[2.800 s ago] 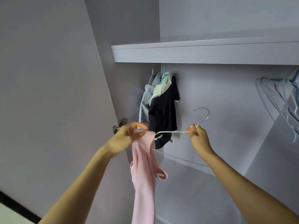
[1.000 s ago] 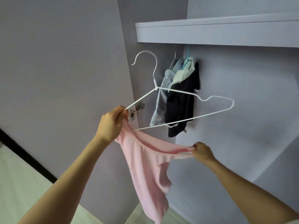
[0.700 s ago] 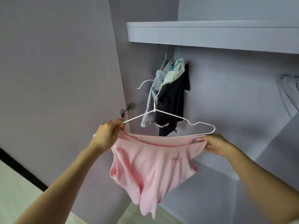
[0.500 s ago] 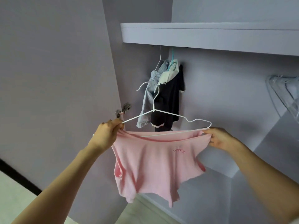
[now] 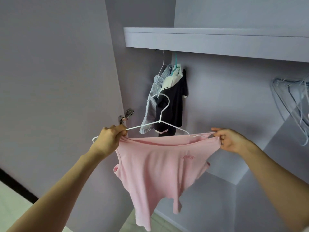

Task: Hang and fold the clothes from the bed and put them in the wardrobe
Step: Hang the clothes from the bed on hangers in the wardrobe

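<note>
Fingers of the left hand (image 5: 109, 141) curl round two things at once: the near shoulder of the white wire hanger (image 5: 160, 122) and the bunched edge of the pink top (image 5: 155, 173) just under it. The hanger's end loop pokes out behind the knuckles, and its hook rises above and beyond the fingertips, free of any rail. From that grip the top stretches as a taut band across to the right hand (image 5: 231, 141), whose thumb and fingers pinch the opposite edge; the hanger's far shoulder seems to slip inside the opening there, though the fold hides exactly how far.

The top looks light, thin and stretchy, sagging limp below both hands, so it should give easily and will not hold a shape. The hanger is stiff, slim and likely slick, so cloth may slide off a tilted shoulder. Good holds are the hem or neckline edges for the top, and the neck below the hook for the hanger.
</note>
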